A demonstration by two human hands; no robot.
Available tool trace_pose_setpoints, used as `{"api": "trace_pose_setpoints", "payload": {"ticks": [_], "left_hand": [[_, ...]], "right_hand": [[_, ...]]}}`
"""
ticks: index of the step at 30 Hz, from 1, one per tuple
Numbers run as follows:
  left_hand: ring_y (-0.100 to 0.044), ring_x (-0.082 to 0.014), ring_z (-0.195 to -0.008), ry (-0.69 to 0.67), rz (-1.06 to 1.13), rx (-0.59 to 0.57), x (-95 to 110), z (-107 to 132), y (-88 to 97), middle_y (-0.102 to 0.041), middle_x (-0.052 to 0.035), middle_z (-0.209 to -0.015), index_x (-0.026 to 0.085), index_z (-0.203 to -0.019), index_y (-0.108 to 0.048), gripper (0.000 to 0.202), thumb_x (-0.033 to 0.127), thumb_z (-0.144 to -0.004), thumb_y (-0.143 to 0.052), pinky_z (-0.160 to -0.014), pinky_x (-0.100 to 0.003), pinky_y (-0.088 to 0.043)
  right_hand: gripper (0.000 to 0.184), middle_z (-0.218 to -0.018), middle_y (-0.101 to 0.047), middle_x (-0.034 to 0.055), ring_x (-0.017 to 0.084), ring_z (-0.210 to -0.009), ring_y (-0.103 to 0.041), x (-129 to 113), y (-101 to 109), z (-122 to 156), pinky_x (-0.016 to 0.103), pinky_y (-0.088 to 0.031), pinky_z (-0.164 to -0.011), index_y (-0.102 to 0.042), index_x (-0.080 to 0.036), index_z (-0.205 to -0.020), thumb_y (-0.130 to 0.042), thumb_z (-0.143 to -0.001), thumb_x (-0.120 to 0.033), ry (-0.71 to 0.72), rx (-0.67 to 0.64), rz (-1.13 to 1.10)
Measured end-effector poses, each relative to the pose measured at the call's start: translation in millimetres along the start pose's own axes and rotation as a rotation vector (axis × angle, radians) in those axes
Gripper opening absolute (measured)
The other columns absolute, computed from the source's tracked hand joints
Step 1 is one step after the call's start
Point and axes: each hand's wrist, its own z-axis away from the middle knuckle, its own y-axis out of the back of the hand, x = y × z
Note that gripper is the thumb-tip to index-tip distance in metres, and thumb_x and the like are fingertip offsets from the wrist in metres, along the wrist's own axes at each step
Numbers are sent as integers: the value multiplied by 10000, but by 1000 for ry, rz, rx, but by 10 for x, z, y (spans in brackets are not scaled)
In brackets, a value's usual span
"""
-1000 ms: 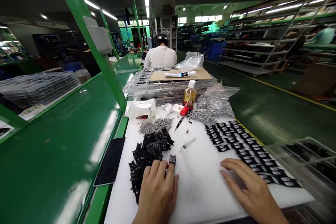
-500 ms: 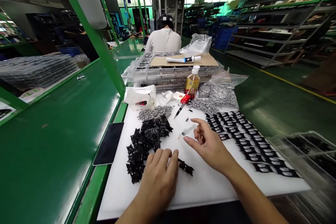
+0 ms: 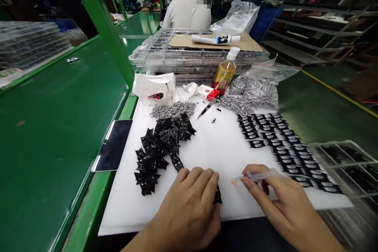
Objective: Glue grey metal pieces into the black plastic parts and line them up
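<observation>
My left hand (image 3: 189, 204) rests palm down on the white board (image 3: 218, 149), fingers pressed on a small black plastic part (image 3: 217, 197) at the near edge. My right hand (image 3: 280, 201) pinches a clear syringe-like applicator (image 3: 256, 176) with an orange tip, pointed left toward that part. A pile of black plastic parts (image 3: 161, 145) lies just left of and beyond my left hand. Rows of black parts with silver inserts (image 3: 283, 145) run along the board's right side.
Grey metal pieces (image 3: 173, 109) and bags of them (image 3: 256, 90), a knife (image 3: 206, 109), a bottle (image 3: 225, 71), a red-white box (image 3: 208, 92) and stacked clear trays (image 3: 189, 53) stand behind. A phone (image 3: 113, 149) lies left; another tray (image 3: 348, 161) right. A person sits ahead.
My right hand reached to the middle of the board, took up the clear applicator and came back near the front edge. My left hand drew a black part toward me.
</observation>
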Motion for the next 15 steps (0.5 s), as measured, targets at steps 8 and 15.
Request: {"api": "trace_pose_setpoints", "payload": {"ticks": [8, 15], "left_hand": [[-590, -302, -1028, 79, 34, 8, -16, 10, -10, -675, -123, -1154, 167, -1241, -627, 363, 379, -949, -663, -831, -452, -459], [-543, -272, -954, 24, 48, -57, -6, 13, 25, -636, -79, -1065, 180, -1202, -631, 338, 408, -955, -670, -778, -426, -391]], "right_hand": [[105, -977, -772, 57, 216, -763, -741, 76, 80, 146, 290, -597, -643, -729, -274, -1087, -667, -1005, -296, -40, -23, -20], [113, -844, -610, 41, 254, -806, -649, -97, -143, 9, 465, -591, -783, -570, -306, -929, -536, -1030, -341, -335, 302, -902]]}}
